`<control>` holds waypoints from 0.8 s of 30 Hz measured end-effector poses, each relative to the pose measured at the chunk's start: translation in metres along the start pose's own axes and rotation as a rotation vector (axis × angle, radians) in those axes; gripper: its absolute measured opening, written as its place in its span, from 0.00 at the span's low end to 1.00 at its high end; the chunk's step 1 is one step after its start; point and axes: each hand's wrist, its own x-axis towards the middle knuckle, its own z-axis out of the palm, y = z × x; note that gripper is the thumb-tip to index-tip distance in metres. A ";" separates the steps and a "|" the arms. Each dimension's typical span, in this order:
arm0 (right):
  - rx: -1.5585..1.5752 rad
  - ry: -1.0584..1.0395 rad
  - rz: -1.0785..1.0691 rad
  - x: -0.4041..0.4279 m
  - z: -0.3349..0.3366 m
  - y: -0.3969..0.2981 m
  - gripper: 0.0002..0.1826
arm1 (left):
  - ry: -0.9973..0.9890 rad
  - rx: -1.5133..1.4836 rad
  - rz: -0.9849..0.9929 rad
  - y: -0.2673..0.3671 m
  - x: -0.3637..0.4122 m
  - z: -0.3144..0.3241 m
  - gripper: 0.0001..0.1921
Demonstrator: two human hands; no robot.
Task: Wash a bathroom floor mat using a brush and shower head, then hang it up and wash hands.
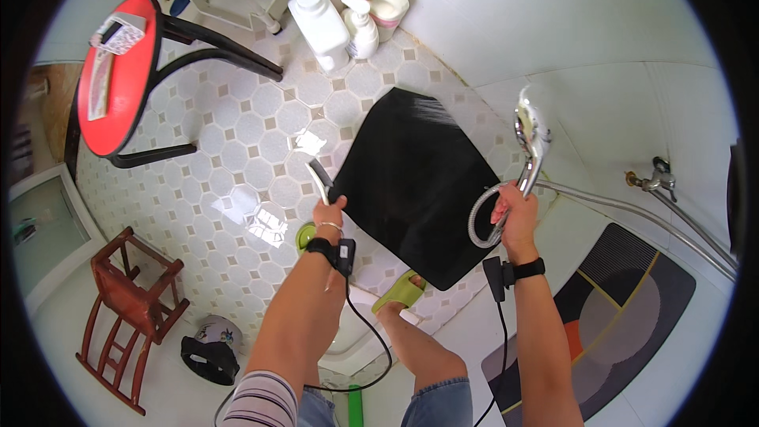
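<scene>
My left hand grips a white-handled brush with dark bristles, beside the left edge of a black mat. Whether those fingers also pinch the mat's edge, I cannot tell. The mat spreads over the tiled floor, with whitish streaks near its far right edge. In my right hand is a chrome shower head, raised over the mat's right side. Its metal hose loops by my wrist and runs right towards the wall. No spray from the head can be made out clearly.
A red-topped stool bears small items at the upper left. White bottles stand by the wall. A wall tap is at right, above a patterned mat. Lower left are a wooden chair and a bin. Green slippers are on my feet.
</scene>
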 end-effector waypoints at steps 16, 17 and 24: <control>-0.137 -0.110 0.043 -0.044 0.007 -0.110 0.11 | -0.079 -0.278 -0.005 0.140 -0.271 -0.085 0.17; -0.151 -0.106 0.063 -0.041 0.002 -0.112 0.12 | -0.085 -0.350 0.012 0.150 -0.291 -0.094 0.15; -0.266 -0.192 0.124 -0.062 -0.020 -0.100 0.16 | 0.132 -0.423 0.187 0.209 -0.402 -0.170 0.20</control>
